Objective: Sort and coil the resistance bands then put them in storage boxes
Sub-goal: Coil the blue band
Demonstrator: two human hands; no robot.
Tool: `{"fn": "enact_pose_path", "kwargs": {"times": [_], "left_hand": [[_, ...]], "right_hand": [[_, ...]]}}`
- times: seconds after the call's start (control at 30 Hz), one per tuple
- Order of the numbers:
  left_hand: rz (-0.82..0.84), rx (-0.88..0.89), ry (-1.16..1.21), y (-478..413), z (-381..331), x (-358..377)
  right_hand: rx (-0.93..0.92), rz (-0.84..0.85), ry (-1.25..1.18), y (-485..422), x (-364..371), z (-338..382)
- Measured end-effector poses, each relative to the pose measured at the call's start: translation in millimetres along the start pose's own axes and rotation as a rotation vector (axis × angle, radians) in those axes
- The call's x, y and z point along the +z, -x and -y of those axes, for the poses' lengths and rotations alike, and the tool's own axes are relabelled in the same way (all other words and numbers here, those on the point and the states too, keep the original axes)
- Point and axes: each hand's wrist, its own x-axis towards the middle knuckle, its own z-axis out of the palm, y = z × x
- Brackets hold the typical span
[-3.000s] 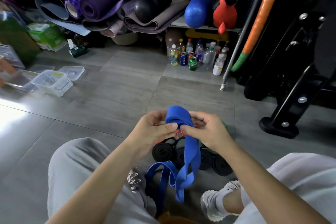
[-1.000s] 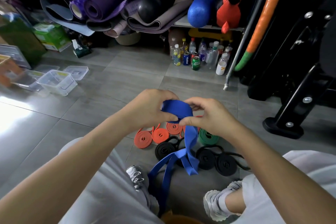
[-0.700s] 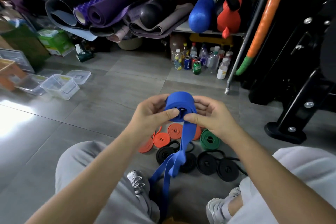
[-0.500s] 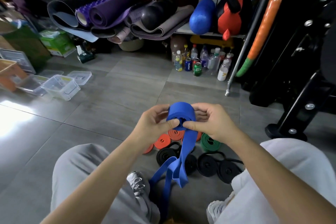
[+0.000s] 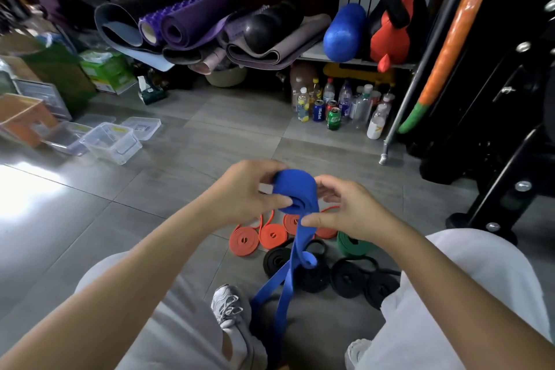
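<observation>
From the head camera, the left hand gripped the partly coiled blue resistance band in curled fingers. The right hand pinched the strap just under the coil, and the loose tail hung down between the knees. Orange coiled bands, black coiled bands and a green coiled band lay on the floor below. Clear storage boxes stood well apart at left; their contents could not be told.
</observation>
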Motion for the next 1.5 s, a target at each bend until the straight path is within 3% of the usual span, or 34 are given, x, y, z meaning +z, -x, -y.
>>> {"fn": "enact_pose_path", "kwargs": {"times": [0.1, 0.33, 0.5, 0.63, 0.73, 0.8, 0.87, 0.97, 1.03, 1.1, 1.23, 1.33, 1.5], "left_hand": [[-0.065, 0.065, 0.366, 4.4, -0.4, -8.2], [-0.148, -0.078, 1.05, 15.5, 2.7, 9.5], [-0.139, -0.084, 1.159, 17.3, 10.1, 20.5], [-0.074, -0.095, 1.261, 13.9, 10.1, 27.0], [-0.009, -0.144, 1.328, 12.6, 8.9, 34.4], [-0.015, -0.193, 1.183, 11.6, 9.8, 38.0], [-0.06, -0.164, 0.708, 9.2, 10.3, 31.9], [0.0, 0.043, -0.033, 5.1, 2.9, 18.9], [0.096, 0.155, -0.389, 1.8, -4.6, 19.0], [0.1, 0.118, -0.588, -2.3, -11.2, 17.6], [0.045, 0.082, -0.571, -8.3, -12.5, 9.0], [-0.021, 0.067, -0.381, -6.3, -14.9, 0.6], [-0.033, 0.113, 0.042, -7.1, -22.6, -23.6]], "right_hand": [[0.0, 0.006, -0.193, -0.3, -3.1, 2.8], [-0.148, -0.222, -0.317, -5.0, -1.7, 21.7], [-0.139, -0.296, -0.117, -1.8, -2.5, 15.2], [-0.133, -0.097, -0.333, 4.5, -6.0, 9.2], [-0.147, -0.152, -0.544, 7.2, 4.6, 1.4], [-0.127, -0.193, -0.457, 7.8, 6.7, -2.9], [-0.07, -0.191, -0.234, 6.4, 3.4, -3.8], [-0.082, -0.093, 0.239, 0.5, 1.1, -0.1], [-0.158, -0.076, 0.392, -3.8, 2.7, 8.9], [-0.175, -0.087, 0.445, -6.0, 3.1, 16.5], [-0.092, -0.13, 0.334, -4.1, 1.2, 15.2], [-0.042, -0.113, 0.086, -2.4, -9.0, 11.0], [-0.119, 0.011, -0.048, -3.1, -18.6, 12.5]]}}
